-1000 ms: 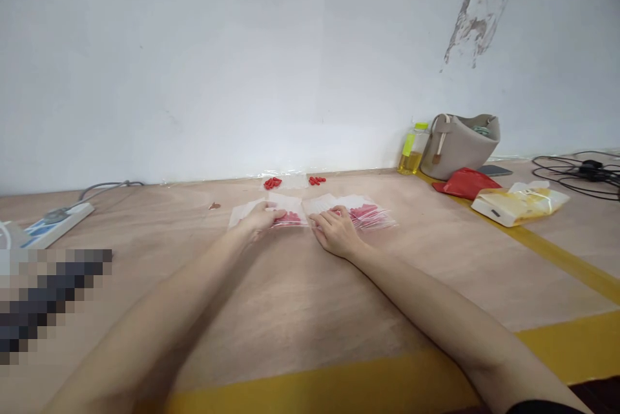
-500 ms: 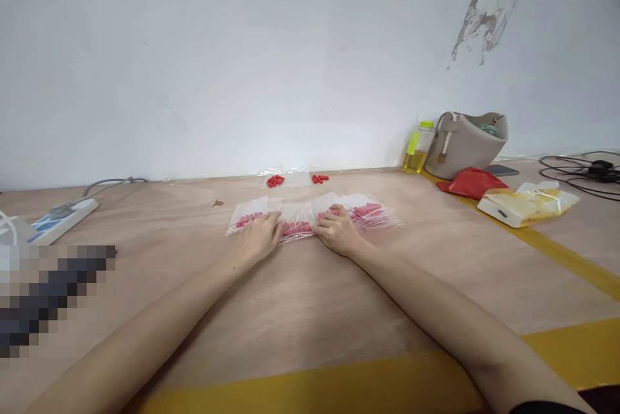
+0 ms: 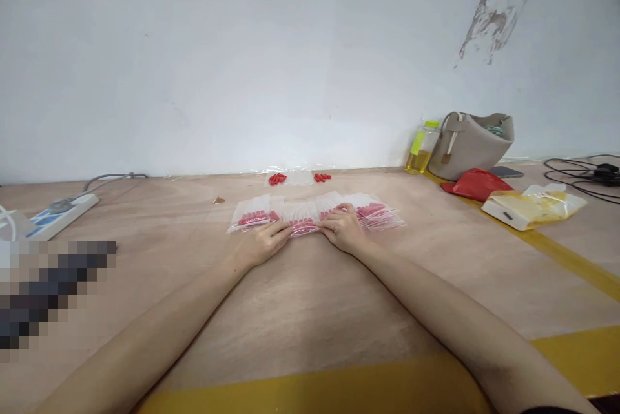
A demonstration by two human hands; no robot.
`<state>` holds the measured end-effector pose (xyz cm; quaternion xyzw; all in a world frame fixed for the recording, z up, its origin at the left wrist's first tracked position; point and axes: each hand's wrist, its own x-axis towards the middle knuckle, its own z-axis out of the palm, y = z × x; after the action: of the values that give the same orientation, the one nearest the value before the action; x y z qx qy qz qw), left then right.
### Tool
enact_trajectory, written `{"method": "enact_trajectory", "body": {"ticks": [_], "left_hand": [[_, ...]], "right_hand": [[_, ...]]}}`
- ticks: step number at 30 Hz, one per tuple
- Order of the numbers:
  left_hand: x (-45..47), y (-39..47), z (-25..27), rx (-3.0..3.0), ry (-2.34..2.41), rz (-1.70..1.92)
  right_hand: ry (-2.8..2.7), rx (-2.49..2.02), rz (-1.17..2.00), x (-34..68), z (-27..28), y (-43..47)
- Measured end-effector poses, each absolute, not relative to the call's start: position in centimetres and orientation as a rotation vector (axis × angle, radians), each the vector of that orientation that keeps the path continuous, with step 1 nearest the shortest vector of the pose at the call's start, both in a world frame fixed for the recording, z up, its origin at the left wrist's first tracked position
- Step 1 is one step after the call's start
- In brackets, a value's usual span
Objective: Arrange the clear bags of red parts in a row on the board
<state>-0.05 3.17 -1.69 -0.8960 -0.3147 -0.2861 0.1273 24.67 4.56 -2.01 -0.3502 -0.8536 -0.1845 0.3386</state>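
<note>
left hand and right hand, fingers loosely curled, press fingertips on the near edge of the row of clear bags holding red pieces, mid-table; loose red pieces behind the row, grey handbag far right of it.

Bright even light, soft shadows, slight blur, edges stretched.

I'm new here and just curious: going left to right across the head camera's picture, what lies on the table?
Power strip → left hand → right hand → bottle → grey bag → yellow packet → black cables.
</note>
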Motion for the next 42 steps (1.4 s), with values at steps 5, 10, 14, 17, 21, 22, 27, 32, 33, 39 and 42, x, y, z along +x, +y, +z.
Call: {"method": "enact_trajectory", "body": {"ticks": [5, 10, 14, 17, 21, 22, 27, 32, 33, 39, 42], "left_hand": [[-0.3, 2.4, -0.4, -2.665, -0.949, -0.809], [-0.3, 2.6, -0.6, -2.617, -0.968, -0.763], [-0.4, 2.8, -0.7, -2.632, -0.892, -0.737], [-0.5, 2.9, -0.8, -2.624, -0.857, -0.710], [-0.7, 3.0, -1.0, -2.587, -0.843, -0.660], [-0.7, 3.0, -1.0, -2.587, -0.839, -0.658], [-0.7, 2.9, -0.9, -2.576, -0.838, -0.719], [-0.7, 2.6, -0.6, -2.524, -0.842, -0.704], [-0.7, 2.5, -0.5, -2.517, -0.851, -0.706], [-0.6, 2.0, -0.3, -2.544, -0.925, -0.742], [-0.5, 1.9, -0.3, -2.564, -0.955, -0.798]], "right_hand": [[-2.240, -0.862, -0.541, 24.7, -1.7, 4.3], [-2.265, -0.732, -0.739, 24.7, -1.1, 3.9], [-2.289, -0.700, -0.787, 24.4, -0.9, 3.6], [-2.283, -0.698, -0.766, 23.3, -1.0, 3.4], [-2.258, -0.711, -0.771, 21.0, -1.1, 3.3], [-2.261, -0.707, -0.785, 20.5, -1.1, 3.3], [-2.261, -0.617, -0.901, 18.9, -1.0, 3.8], [-2.272, -0.511, -0.980, 19.4, -0.7, 4.2], [-2.284, -0.500, -0.994, 19.7, -0.7, 4.2], [-2.298, -0.506, -1.006, 22.5, -0.5, 3.7], [-2.284, -0.579, -0.990, 24.0, -0.7, 3.6]]}}
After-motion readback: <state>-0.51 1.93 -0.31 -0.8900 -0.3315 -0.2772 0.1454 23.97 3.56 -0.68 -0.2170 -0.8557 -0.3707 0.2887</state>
